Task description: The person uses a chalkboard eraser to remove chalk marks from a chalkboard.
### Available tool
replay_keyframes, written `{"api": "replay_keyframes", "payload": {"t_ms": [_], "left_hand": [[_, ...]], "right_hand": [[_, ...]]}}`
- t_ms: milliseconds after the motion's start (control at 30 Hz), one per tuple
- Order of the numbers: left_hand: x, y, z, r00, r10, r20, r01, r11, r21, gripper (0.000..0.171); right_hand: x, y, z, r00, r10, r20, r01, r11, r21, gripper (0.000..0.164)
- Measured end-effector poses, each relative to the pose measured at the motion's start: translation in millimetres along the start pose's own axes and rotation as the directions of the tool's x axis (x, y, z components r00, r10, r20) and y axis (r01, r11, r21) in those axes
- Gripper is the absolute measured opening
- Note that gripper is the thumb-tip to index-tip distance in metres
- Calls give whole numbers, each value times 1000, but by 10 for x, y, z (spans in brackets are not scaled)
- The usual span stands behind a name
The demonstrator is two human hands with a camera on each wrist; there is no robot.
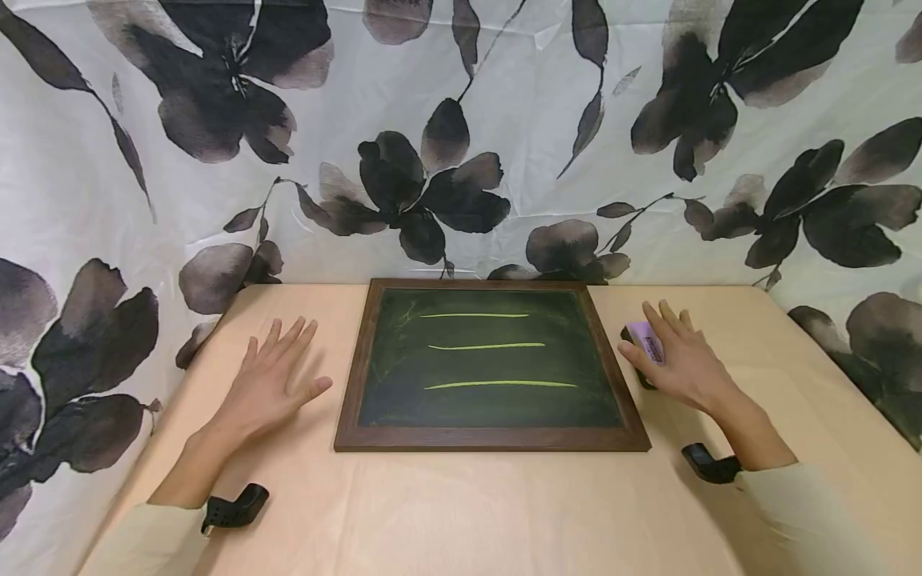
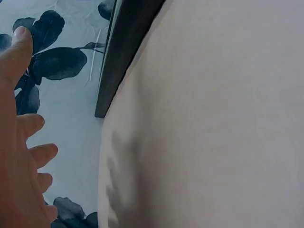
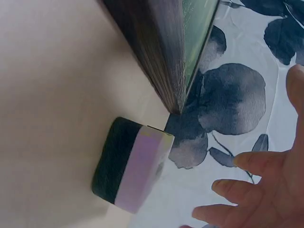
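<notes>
A chalkboard in a brown wooden frame lies on the table, bearing three yellow chalk lines. To its right sits a chalkboard eraser with a purple body and a dark felt underside, partly covered by my right hand in the head view. My right hand hovers above it, fingers spread; the right wrist view shows a gap between the hand and the eraser. Left of the board, my left hand is held over the table with fingers extended, holding nothing. Its shadow falls on the tabletop in the left wrist view.
The pale wooden table extends around the board on both sides and in front. Behind it hangs a white cloth with dark flower prints. A black wrist device is on each forearm near the light sleeves.
</notes>
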State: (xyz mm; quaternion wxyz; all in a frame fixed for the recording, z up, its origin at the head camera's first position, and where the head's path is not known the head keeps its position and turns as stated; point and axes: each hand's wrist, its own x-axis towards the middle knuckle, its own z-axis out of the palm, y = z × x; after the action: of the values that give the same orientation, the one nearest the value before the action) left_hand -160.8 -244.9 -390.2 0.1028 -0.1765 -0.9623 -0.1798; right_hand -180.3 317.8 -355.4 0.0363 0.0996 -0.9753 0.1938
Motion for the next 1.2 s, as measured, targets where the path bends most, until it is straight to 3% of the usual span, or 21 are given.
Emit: {"api": "replay_keyframes", "payload": {"t_ms": [167,367,800,1033,1200], "left_hand": [[104,24,160,1000,29,0,-29,997,-65,84],[156,101,288,997,41,61,-34,993,-114,84],[182,107,385,995,31,97,-7,972,-236,79],[185,117,427,995,53,89,-28,963,-267,78],[147,122,479,993,67,100,-36,957,-289,77]], "right_hand": [[16,60,61,998,51,-25,-49,996,76,85],[100,140,146,995,79,-65,-73,993,89,91],[70,261,300,976,184,-114,-163,972,170,80],[16,312,308,974,204,-95,-187,969,163,75],[-16,310,341,969,234,-83,-222,966,136,82]]}}
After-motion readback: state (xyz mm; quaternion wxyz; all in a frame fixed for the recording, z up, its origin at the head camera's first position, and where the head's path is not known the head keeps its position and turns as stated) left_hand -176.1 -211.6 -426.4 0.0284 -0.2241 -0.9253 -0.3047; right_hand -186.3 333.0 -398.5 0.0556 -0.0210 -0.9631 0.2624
